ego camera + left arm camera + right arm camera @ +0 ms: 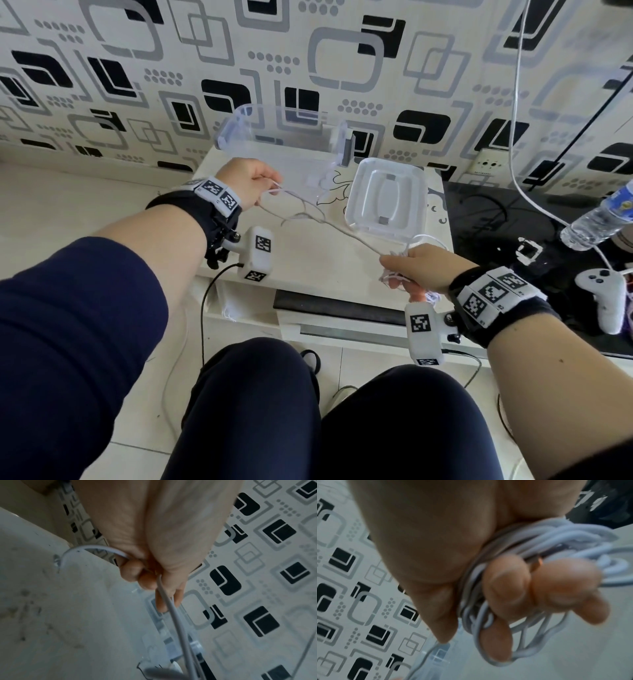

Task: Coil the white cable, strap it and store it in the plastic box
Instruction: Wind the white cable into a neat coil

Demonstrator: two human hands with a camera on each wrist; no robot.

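We see our right hand (416, 265) curled around a bundle of white cable (513, 563), several loops gathered against the palm, with the fingers (506, 580) wrapped over them in the right wrist view. A small copper-coloured metal piece shows between two of those fingers, but we cannot tell what it is. From that bundle a single strand of the cable runs up and to the left, raised above the desk (301, 246), to our left hand (251, 181). The left hand pinches the strand between thumb and curled fingers (132, 572); a short loop of cable arcs out of the far side of the fist.

The clear plastic box (284, 135) stands open at the back of the desk, close to the patterned wall (102, 68), just beyond the left hand. Its lid (387, 197) lies flat on the desk just to the right of the box, between the two hands and a little behind the stretched strand.

To the right, on a dark surface, lie a plastic water bottle (599, 219) on its side and a white game controller (606, 294). Another white cord (513, 120) hangs down in front of the wall on that side.
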